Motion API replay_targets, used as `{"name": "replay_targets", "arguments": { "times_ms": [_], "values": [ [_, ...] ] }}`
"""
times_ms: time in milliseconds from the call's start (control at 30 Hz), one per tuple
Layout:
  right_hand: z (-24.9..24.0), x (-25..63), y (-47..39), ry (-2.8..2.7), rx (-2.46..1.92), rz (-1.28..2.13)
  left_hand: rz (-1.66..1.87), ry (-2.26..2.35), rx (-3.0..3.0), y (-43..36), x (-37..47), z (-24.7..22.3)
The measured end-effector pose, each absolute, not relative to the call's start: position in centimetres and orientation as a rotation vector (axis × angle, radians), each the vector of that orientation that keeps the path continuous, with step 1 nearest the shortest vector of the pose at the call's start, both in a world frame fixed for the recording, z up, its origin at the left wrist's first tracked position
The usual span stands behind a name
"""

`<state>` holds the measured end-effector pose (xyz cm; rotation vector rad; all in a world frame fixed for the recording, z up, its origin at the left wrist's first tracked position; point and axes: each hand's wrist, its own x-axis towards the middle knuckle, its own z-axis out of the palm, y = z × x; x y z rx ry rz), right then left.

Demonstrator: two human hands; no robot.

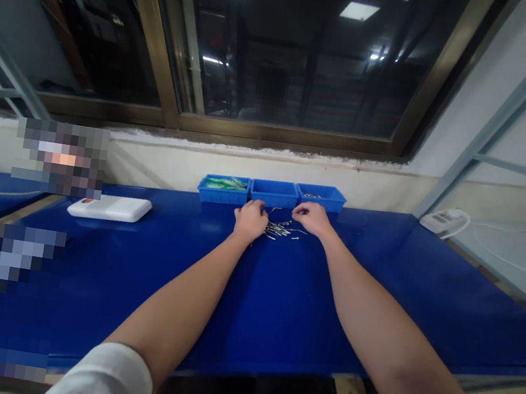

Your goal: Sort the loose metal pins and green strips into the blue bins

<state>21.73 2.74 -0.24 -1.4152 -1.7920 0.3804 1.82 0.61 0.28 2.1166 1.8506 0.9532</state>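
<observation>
Small metal pieces that look like screws lie in a loose pile on the blue table, between my two hands. My left hand is at the pile's left edge with its fingers curled together. A thin metal piece shows by its fingertips; whether it is gripped I cannot tell. Above the pile's right side, my right hand has thumb and fingers pinched; anything between them is too small to make out. It is close in front of the right blue bin, which has some similar metal pieces inside.
The middle blue bin and left blue bin, with green-and-white items inside, stand in the same row by the wall. A white power bank-like box lies to the left. A white power strip with a cable sits at right, beside the metal frame.
</observation>
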Motion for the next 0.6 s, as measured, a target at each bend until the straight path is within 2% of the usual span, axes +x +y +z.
{"name": "replay_targets", "arguments": {
  "times_ms": [467,600],
  "values": [
    [0.00,21.65,2.67,-2.121,-1.728,0.393,0.982,1.845,2.129,0.67,1.78,0.19],
    [-0.08,21.54,2.62,-2.090,-1.646,0.381,1.015,1.827,2.148,0.80,1.74,0.02]
  ]
}}
